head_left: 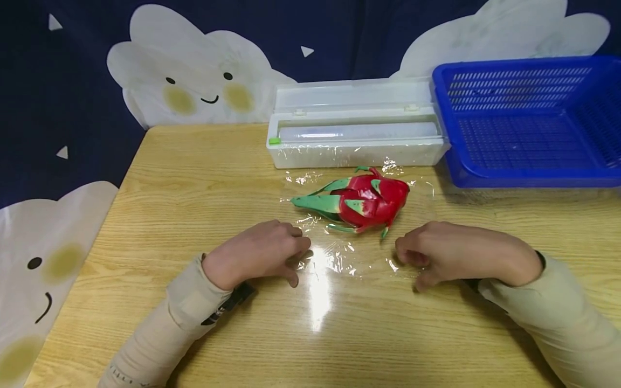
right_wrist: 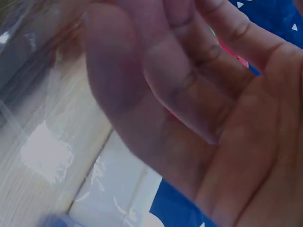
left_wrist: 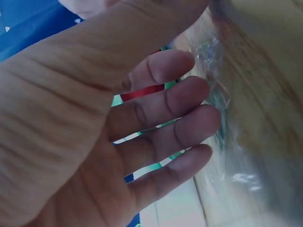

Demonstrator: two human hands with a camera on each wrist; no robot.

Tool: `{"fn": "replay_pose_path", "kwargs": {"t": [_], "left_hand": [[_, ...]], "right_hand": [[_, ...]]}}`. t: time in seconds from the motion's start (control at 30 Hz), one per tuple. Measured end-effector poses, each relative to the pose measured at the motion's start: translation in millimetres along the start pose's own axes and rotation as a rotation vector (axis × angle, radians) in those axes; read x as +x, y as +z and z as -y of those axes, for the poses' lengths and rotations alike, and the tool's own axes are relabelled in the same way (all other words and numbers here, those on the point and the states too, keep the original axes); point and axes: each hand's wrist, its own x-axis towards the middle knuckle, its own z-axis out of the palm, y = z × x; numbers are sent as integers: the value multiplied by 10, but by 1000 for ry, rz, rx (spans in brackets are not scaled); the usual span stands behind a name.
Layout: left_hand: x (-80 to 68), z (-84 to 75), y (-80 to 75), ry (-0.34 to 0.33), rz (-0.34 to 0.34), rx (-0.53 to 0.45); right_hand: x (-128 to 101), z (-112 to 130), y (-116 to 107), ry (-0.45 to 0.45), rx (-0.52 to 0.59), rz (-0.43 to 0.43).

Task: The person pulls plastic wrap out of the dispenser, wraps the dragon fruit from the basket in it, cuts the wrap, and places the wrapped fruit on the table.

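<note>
A red dragon fruit with green scales lies on its side on a sheet of clear plastic wrap, its leafy end to the left. My left hand is at the sheet's near left, fingers loosely bent and thumb apart. At the near right, my right hand hovers with bent fingers and a gap before the thumb. Neither hand visibly grips anything; whether fingertips touch the film is unclear. In the left wrist view, bits of the fruit show between the spread fingers.
Behind the fruit stands a white wrap dispenser, lid raised, with a roll of film inside and a green slider on its edge. To its right is a blue plastic basket. A dark cloud-patterned cloth hangs behind the wooden table.
</note>
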Motion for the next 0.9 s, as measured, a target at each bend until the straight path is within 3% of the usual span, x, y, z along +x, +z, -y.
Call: {"fn": "replay_pose_path", "kwargs": {"t": [0.2,0.4,0.9], "left_hand": [[3,17,4,0,15,-45],[-13,26,-10,15,-17,-32],[-48,17,-34,8,-32,-9]], "right_hand": [[36,-26,53,117,35,85],[39,-50,90,206,-3,129],[5,-86,56,151,-1,89]]}}
